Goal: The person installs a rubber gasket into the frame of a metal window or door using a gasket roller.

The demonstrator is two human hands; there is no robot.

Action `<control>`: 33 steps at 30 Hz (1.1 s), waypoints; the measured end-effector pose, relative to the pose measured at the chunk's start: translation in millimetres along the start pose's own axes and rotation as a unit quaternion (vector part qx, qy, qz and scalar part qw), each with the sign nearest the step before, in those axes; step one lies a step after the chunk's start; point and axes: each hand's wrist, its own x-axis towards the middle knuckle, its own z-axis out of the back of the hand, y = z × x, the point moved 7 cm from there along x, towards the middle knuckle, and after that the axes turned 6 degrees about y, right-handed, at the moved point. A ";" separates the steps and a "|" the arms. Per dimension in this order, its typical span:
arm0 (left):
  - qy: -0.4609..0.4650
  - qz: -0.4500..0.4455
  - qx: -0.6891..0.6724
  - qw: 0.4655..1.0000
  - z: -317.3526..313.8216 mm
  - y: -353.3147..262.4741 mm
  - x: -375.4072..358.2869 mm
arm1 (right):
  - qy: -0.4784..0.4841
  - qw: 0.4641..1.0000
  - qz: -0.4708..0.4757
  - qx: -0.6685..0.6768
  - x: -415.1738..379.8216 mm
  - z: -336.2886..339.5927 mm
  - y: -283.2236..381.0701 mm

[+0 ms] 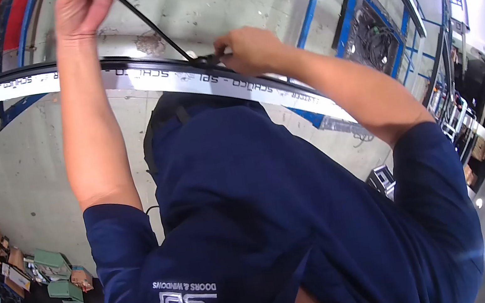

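Note:
A long black rubber strip (152,28) runs slantwise from my left hand down to a window or door frame profile. My left hand (79,12) is raised at the top edge, its fingers closed round the strip's upper part. The profile (145,79) lies across in front of my body, black on top with printed white film along its near side. My right hand (249,50) rests at the profile, fingers pinched on the strip's dark lower end. Whether a small tool is also in those fingers cannot be made out.
Blue metal stands (311,4) hold up frames beyond the profile and to the right. A dark bin of cables (371,36) stands at the right. Green boxes (51,263) and cartons lie at lower left. Pale concrete floor (25,179) shows below.

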 end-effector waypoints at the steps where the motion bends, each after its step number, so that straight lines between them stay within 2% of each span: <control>1: 0.000 -0.017 0.071 0.997 -7.6 -26.1 4.0 | -0.014 1.000 0.011 -0.002 -3.4 0.0 0.3; 2: -0.051 -0.040 0.132 0.989 -9.3 -47.0 0.8 | -0.005 1.000 0.004 0.006 -7.4 -1.3 -3.6; 3: -0.054 -0.039 0.141 0.988 1.2 -65.7 -0.8 | -0.005 1.000 0.014 0.009 -7.8 -1.7 -6.2; 5: -0.150 -0.070 0.264 0.950 46.7 -121.5 -15.0 | 0.015 1.000 0.002 0.013 -5.5 -9.0 -12.8; 6: -0.149 -0.065 0.267 0.950 64.3 -134.1 -21.5 | 0.026 1.000 -0.011 0.008 -3.3 -10.8 -10.9; 8: -0.324 -0.027 0.405 0.854 110.8 -147.3 -54.5 | 0.012 1.000 0.001 0.024 -0.5 -5.9 6.7; 10: -0.356 0.069 0.461 0.810 114.4 -125.4 -71.0 | -0.011 0.999 0.011 0.031 12.6 0.7 27.8; 11: -0.363 0.126 0.491 0.782 120.7 -117.4 -80.1 | -0.033 0.998 0.029 0.043 24.4 1.2 40.4; 13: -0.278 0.230 0.594 0.719 124.5 -107.0 -84.8 | -0.054 0.996 0.036 0.060 30.2 5.1 52.1; 15: -0.221 0.258 0.643 0.687 116.6 -96.4 -83.9 | -0.023 0.999 0.014 0.047 28.1 7.3 54.5; 17: -0.146 0.246 0.698 0.657 113.7 -95.0 -83.8 | 0.016 0.999 -0.037 0.004 6.9 6.5 28.0; 18: -0.131 0.187 0.709 0.667 99.1 -96.9 -81.9 | 0.036 0.997 -0.070 -0.026 -4.5 1.0 10.6; 20: -0.159 0.171 0.705 0.670 103.5 -105.6 -82.4 | 0.013 0.996 -0.092 -0.014 -24.9 -9.2 -18.4; 21: -0.187 0.161 0.707 0.663 103.5 -113.3 -83.8 | 0.016 0.995 -0.094 -0.021 -22.5 -6.8 -10.0; 22: -0.213 0.138 0.682 0.686 100.2 -118.9 -85.1 | 0.007 0.995 -0.101 -0.011 -20.9 -6.1 -2.1; 24: -0.215 0.140 0.681 0.686 102.5 -129.5 -81.7 | -0.023 0.996 -0.088 0.011 -10.4 -6.2 20.6; 27: -0.201 0.121 0.709 0.665 90.8 -138.0 -76.4 | -0.017 0.997 -0.077 0.005 6.0 10.2 51.9; 29: -0.220 0.237 0.587 0.742 95.6 -130.2 -81.3 | -0.003 0.995 -0.101 -0.013 2.0 8.0 50.0; 33: -0.250 0.245 0.517 0.781 86.8 -128.0 -100.5 | -0.008 0.993 -0.117 -0.025 -2.7 -1.5 41.6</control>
